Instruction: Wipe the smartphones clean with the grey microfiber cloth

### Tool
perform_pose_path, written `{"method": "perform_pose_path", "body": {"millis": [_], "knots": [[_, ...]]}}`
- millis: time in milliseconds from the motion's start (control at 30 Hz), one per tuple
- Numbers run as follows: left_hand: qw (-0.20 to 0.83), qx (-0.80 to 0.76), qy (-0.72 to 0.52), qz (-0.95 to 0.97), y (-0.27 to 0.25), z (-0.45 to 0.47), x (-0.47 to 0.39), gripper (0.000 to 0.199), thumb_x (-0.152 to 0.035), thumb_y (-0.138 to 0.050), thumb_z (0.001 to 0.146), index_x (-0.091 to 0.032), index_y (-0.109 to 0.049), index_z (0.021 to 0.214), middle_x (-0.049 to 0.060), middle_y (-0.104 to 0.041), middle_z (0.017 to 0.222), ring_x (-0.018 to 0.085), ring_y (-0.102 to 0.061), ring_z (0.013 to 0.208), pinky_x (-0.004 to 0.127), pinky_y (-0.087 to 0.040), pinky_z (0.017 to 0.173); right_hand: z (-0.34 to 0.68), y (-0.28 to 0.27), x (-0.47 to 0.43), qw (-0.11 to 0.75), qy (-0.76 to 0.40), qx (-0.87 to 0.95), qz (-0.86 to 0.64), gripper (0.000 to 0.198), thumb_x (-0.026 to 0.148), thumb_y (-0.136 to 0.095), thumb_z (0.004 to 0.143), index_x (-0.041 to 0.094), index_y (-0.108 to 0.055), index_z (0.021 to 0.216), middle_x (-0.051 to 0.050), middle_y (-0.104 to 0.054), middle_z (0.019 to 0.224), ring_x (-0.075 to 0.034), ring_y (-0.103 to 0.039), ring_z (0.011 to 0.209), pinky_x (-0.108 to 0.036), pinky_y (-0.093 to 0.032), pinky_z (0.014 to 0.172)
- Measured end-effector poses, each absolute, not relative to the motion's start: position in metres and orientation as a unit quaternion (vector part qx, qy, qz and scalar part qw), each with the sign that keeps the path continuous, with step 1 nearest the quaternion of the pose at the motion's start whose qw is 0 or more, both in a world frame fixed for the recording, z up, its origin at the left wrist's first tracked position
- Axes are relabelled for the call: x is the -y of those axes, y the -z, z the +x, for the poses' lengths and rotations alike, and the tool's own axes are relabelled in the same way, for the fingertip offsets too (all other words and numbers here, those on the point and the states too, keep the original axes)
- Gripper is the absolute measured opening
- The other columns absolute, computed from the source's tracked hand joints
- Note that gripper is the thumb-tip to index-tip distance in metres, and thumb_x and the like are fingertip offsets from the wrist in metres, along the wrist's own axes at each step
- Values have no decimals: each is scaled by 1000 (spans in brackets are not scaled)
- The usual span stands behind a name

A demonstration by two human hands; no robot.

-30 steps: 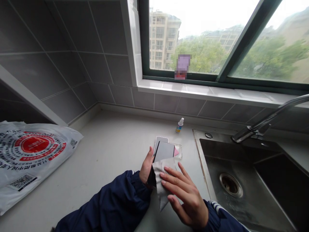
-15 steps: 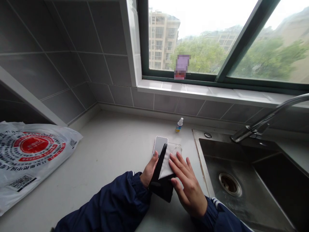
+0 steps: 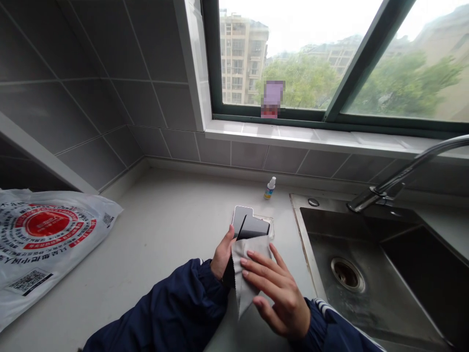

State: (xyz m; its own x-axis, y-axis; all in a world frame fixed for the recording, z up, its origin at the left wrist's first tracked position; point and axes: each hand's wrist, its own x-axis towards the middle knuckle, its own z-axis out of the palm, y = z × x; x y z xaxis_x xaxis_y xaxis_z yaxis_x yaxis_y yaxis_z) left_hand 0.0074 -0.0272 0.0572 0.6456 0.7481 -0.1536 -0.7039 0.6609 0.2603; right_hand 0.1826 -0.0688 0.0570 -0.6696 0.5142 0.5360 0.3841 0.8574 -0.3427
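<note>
My left hand (image 3: 223, 253) grips a black smartphone (image 3: 256, 228) by its left side, holding it tilted above the counter. A grey cleaning cloth with zigzag edges (image 3: 242, 281) covers the phone's lower part, and one corner hangs below it. On the cloth lies my right hand (image 3: 281, 288), its fingers stretched out and apart, pressing it against the phone. Behind the phone a flat device with a silver rim (image 3: 242, 212) rests on the counter, partly hidden. Beside it is a clear, thin item (image 3: 271, 226), mostly covered; its kind I cannot tell.
A small white spray bottle (image 3: 270, 188) stands near the back wall. To the right are a steel sink (image 3: 322, 244) and a faucet (image 3: 377, 193). A printed white plastic bag (image 3: 84, 210) lies on the left of the counter (image 3: 161, 215), below a window.
My right hand has slid the cloth down the phone, from its upper part to its lower part. The top of the phone's dark screen now shows. My left hand keeps its grip.
</note>
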Motion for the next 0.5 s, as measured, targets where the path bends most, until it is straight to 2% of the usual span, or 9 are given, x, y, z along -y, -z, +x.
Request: {"method": "perform_pose_path", "body": {"millis": [67, 267, 400, 500], "knots": [[901, -111, -410, 90, -56, 8, 26, 78, -64, -28, 93, -5, -46, 141, 20, -69, 107, 24, -69, 87, 37, -49, 89, 184, -53, 65, 317, -94, 896, -297, 42, 24, -48, 96, 17, -51, 137, -9, -51, 145, -31, -36, 142, -62, -14, 119], [886, -123, -433, 115, -51, 9, 25, 71, -58, -26, 96, -9, -42, 145, 20, -63, 124, 31, -59, 117, 45, -32, 109, 186, -40, 54, 331, -82, 852, -397, 49, 26, -45, 99, 19, -40, 147, -10, -38, 154, -31, -25, 147, -60, -19, 118], [886, -128, -429, 121, -51, 10, 26, 74, -58, -32, 95, -2, -44, 141, 23, -65, 120, 31, -58, 120, 43, -33, 110, 185, -44, 57, 328, -91, 882, -326, 45, 25, -48, 97, 18, -47, 141, -10, -46, 149, -31, -31, 145, -62, -16, 118], [888, -139, -426, 101, -54, 12, 27, 78, -62, -35, 93, -1, -44, 141, 23, -65, 120, 30, -59, 120, 41, -37, 109, 182, -47, 62, 336, -105, 896, -270, 40, 26, -50, 97, 16, -52, 136, -10, -53, 143, -29, -36, 142, -61, -14, 119]]}}
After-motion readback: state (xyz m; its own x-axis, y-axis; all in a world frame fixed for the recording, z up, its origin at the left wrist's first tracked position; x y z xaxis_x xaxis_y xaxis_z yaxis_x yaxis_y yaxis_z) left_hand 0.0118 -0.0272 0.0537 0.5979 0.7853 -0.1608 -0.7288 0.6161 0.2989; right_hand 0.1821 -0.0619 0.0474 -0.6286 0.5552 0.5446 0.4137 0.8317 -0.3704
